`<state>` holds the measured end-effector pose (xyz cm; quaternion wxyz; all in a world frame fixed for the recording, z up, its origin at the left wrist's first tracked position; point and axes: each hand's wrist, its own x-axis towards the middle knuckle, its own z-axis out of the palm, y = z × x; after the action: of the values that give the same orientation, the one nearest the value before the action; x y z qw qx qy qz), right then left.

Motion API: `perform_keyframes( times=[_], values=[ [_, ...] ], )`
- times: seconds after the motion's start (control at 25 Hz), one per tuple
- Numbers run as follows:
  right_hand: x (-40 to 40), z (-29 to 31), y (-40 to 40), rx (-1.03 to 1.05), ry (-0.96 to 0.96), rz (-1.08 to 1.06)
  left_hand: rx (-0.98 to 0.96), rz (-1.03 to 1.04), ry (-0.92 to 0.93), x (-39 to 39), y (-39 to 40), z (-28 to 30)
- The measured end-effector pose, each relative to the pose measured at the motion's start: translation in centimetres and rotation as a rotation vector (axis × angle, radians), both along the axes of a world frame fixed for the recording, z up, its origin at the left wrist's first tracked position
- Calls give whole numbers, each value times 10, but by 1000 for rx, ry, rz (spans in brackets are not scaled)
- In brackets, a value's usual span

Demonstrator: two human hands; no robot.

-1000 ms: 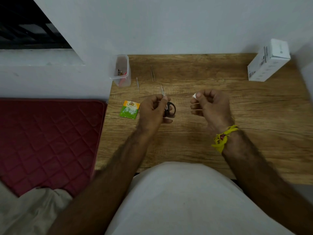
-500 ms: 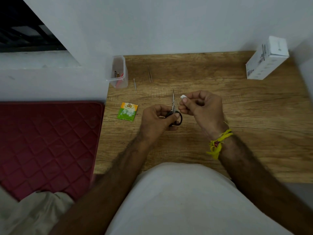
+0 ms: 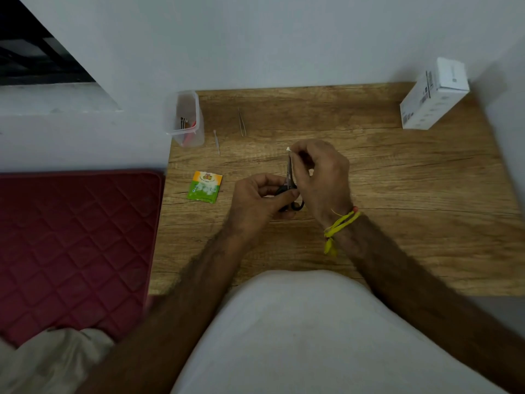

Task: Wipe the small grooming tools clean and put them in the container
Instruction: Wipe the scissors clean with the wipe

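Observation:
Small black-handled scissors point away from me above the middle of the wooden table. My left hand grips their handles. My right hand pinches a small white wipe against the blades near the tips. Metal tweezers and a thin pale stick tool lie on the table farther back left. A clear plastic container stands at the table's back left corner with a few tools and something red inside.
A green and orange sachet lies left of my hands. A white box stands at the back right corner by the wall. A red quilted mat lies left of the table.
My right hand came in from the right, met the scissors and slid the wipe up along the blades. My left hand turned the scissors so the blades point away.

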<state>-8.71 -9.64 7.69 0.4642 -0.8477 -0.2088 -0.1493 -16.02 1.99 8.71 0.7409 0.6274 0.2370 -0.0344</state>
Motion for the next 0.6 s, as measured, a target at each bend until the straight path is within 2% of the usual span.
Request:
perform_keyframes(
  times=[0.44,0.6],
  values=[
    [-2,-14,-9,-138,-176,158,-8,5,-9,-5,0,-2],
    [-1,-9,-13,57,-150,29,-22,27,10,-3,1,1]
  ],
)
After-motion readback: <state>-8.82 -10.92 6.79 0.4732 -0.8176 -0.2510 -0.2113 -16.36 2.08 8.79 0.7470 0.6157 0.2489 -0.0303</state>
